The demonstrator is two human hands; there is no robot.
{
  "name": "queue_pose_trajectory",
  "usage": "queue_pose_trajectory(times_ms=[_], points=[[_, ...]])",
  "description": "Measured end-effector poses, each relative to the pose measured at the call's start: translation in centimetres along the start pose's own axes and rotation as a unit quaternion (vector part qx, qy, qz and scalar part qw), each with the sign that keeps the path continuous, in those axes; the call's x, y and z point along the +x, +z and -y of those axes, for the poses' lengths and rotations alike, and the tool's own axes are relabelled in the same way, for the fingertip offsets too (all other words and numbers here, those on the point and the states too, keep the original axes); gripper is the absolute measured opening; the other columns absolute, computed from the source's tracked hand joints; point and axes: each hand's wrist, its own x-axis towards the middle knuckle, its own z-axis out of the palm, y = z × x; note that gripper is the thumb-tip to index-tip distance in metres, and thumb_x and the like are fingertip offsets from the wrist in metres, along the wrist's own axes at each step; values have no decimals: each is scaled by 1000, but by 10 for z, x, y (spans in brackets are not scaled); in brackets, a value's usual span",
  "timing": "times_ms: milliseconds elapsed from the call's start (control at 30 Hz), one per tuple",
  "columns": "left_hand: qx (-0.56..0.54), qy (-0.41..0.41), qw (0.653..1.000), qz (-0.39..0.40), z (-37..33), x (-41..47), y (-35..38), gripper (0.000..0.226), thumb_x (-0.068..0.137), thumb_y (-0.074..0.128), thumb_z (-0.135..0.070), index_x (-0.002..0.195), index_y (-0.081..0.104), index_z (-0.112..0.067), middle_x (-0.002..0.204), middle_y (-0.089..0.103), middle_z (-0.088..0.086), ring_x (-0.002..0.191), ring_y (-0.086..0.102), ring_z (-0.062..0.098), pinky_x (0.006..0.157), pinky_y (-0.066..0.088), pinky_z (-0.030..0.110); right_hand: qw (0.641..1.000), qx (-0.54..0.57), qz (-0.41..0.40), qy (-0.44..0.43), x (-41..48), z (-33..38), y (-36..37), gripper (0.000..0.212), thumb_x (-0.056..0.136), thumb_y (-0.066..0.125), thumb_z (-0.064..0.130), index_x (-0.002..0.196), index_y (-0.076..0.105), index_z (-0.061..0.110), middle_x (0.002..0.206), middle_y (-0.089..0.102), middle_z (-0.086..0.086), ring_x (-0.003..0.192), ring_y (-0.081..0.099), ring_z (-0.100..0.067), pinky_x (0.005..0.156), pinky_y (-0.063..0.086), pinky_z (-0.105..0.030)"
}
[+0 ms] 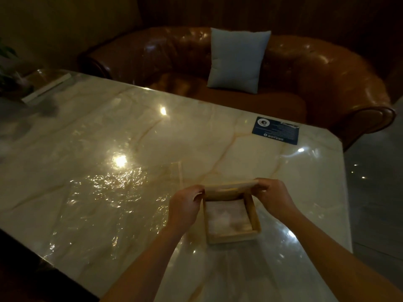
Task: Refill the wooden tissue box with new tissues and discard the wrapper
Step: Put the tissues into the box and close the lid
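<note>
A light wooden tissue box [255, 216] stands on the marble table, near its right front. White tissues [226, 216] lie flat inside it. The box's wooden lid [229, 188] is tilted over the far end of the box. My left hand [185, 203] pinches the lid's left end. My right hand [272, 197] grips its right end. No wrapper can be made out with certainty; a faint clear sheet with a straight edge [177, 173] lies just left of the box.
The glossy marble table [109, 160] reflects ceiling lights. A dark blue card [275, 130] lies at its far right corner. A brown leather sofa [316, 68] with a pale cushion [237, 59] stands behind. A book-like object [45, 86] sits far left.
</note>
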Motion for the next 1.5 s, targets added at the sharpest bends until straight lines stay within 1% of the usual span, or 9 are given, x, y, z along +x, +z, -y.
queue_pose_trajectory(times_ms=[133,233,367,500,667,833,1000,1333,1500], points=[[80,144,986,28,0,-3,-11,21,72,67,-2,87,76,-13,89,78,5,80,73,23,74,42,21,1000,-3,0,-20,-10,-8,1,25,78,63,-10,96,73,4,96,73,-11,88,63,-12,73,39,7],[102,129,980,110,-2,0,-18,28,83,56,-5,101,73,-17,110,72,2,103,67,19,87,44,25,996,-39,75,-13,-8,-9,-4,29,82,59,-7,102,71,9,106,70,-6,95,58,-8,75,35,9],[33,34,985,168,-17,8,-19,31,92,51,-15,122,60,-18,130,61,1,122,52,17,95,34,18,980,-43,193,36,8,1,-19,27,87,53,3,102,71,16,102,66,5,96,58,-7,72,40,-3],[-74,-63,974,205,-34,0,-10,47,92,50,-39,135,46,-20,142,47,0,132,40,15,100,28,20,979,-11,198,48,8,13,-15,23,90,52,35,105,66,26,104,66,4,99,59,-13,79,44,-20],[81,23,977,197,-28,-26,10,51,93,44,-44,136,40,-17,151,33,3,141,25,21,114,24,33,959,-185,212,-20,-12,6,6,54,92,44,46,139,38,19,148,38,-2,134,36,-17,109,29,-31],[200,95,961,163,-12,-44,25,60,93,33,-50,145,23,-23,158,16,0,146,5,15,118,5,33,941,-263,201,-74,-30,-7,19,66,93,35,51,147,14,19,158,7,1,145,3,-10,115,15,-31],[243,128,955,111,-15,-48,21,59,87,36,-51,133,49,-15,142,49,7,134,42,23,109,34,48,940,-292,146,-95,-40,-16,27,64,94,28,52,147,10,21,158,5,6,135,-9,1,112,19,-29],[274,132,946,111,-15,-51,23,57,89,33,-49,132,50,-15,140,51,6,132,43,23,105,41,47,938,-312,131,-80,-42,-13,30,60,95,28,48,147,10,23,158,5,8,133,-12,4,109,25,-28],[221,126,956,147,-8,-50,26,61,94,28,-52,146,23,-20,157,19,2,146,10,19,117,12,41,929,-326,166,-56,-40,-5,26,60,95,29,49,147,12,22,158,7,6,144,2,-6,110,24,-33]])
